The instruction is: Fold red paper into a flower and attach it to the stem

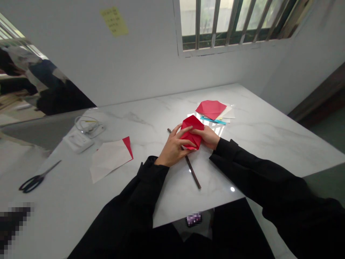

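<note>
Between my two hands is a folded red paper (194, 123), raised a little over the table. My left hand (174, 145) grips its left and lower side, with the fingers spread across the front. From the right, my right hand (208, 136) holds the other edge, its thumb or a finger lying over the paper. Below my left hand a thin dark stick (193, 174) lies slantwise on the table, partly hidden by that hand. Just beyond my hands lies another folded red paper (211, 108) on top of white, yellow and blue sheets.
White and red paper sheets (111, 158) lie to the left on the marble-patterned table (269, 133). Farther left are black-handled scissors (40, 178) and a white box (78, 140) with a cable. A yellow note (114, 21) is on the wall, near a barred window (229, 25).
</note>
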`<state>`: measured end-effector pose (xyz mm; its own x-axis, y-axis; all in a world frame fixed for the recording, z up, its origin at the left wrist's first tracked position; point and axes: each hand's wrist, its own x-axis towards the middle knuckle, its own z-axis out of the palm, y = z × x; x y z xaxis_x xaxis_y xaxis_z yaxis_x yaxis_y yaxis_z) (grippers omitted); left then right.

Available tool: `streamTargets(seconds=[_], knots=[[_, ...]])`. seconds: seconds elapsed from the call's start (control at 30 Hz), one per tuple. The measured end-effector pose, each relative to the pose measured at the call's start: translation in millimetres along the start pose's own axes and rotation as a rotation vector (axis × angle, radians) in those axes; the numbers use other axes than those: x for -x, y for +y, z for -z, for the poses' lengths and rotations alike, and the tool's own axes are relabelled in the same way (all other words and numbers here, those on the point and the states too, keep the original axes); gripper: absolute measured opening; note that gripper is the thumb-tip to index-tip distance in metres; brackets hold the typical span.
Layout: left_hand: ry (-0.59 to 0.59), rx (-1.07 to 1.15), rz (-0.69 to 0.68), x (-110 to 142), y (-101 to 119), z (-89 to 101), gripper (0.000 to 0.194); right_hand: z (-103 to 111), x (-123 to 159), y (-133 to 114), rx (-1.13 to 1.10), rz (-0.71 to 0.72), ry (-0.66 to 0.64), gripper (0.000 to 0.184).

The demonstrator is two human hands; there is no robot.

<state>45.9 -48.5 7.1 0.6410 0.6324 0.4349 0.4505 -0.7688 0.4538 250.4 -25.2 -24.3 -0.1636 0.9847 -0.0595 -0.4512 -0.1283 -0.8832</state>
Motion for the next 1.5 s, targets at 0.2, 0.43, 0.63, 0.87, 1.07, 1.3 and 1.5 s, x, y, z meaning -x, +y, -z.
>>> streamTargets(seconds=[0.2,0.43,0.63,0.87,1.07,1.3,1.5], knots=[[0.149,-0.047,-0.008,1,1,2.2,0.015,-1,2,-3,0.034,-0.005,-0.004,0.039],[0.070,-0.088,-0.057,5,-2,11.5,0.018,0,0,-2,0.002,-0.035,0.025,0.036],[-0.020,-0.082,-0.076,4,5,8.2,0.017,0,-1,0,0.002,-0.029,0.072,0.032],[0.013,0.002,-0.036,3,5,3.8,0.006,2,-1,0,0.069,-0.030,0.036,0.033],[0.115,0.108,0.066,3,8,-2.3,0.011,1,1,-1,0.096,-0.053,0.024,0.035],[0.325,0.203,0.250,2,7,-11.8,0.065,0,1,0,0.049,-0.013,0.008,0.043],[0.367,0.650,0.521,1,-2,-17.2,0.095,-5,0,0,-0.053,-0.019,0.045,0.041]])
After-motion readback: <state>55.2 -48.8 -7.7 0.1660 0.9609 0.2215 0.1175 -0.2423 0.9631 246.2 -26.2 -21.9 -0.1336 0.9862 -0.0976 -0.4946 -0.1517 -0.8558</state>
